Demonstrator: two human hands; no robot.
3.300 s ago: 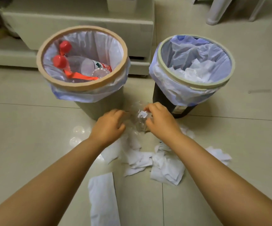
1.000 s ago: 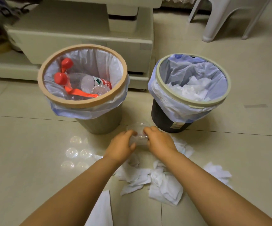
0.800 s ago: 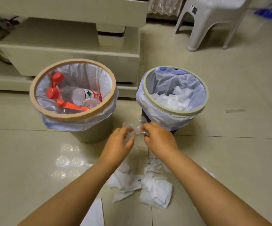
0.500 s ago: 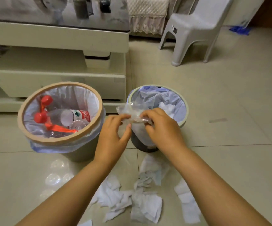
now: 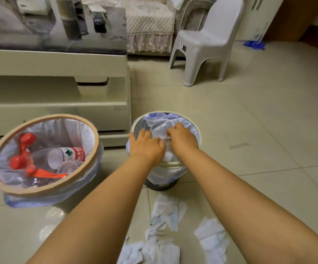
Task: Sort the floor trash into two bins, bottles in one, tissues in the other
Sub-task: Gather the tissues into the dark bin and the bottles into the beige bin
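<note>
My left hand (image 5: pixel 146 147) and my right hand (image 5: pixel 182 140) are side by side over the right bin (image 5: pixel 170 164), a dark bin with a pale liner that holds white tissues. Both hands pinch a crumpled clear plastic piece (image 5: pixel 163 135) between them, just above the bin's opening. The left bin (image 5: pixel 45 189) has a tan rim. In it lie clear bottles (image 5: pixel 66 155) with red caps and a red label. Several white tissues (image 5: pixel 165 212) lie on the floor tiles in front of the right bin, between and under my forearms.
A low cream table (image 5: pixel 55 60) with a glossy top stands close behind both bins. A grey plastic chair (image 5: pixel 207 40) stands at the back right, in front of a sofa with a lace cover. More tissue (image 5: pixel 211 239) lies at the lower right.
Both hands have lifted the clear plastic piece off the floor and carried it up and forward over the right bin. The camera has tilted up, showing more of the room.
</note>
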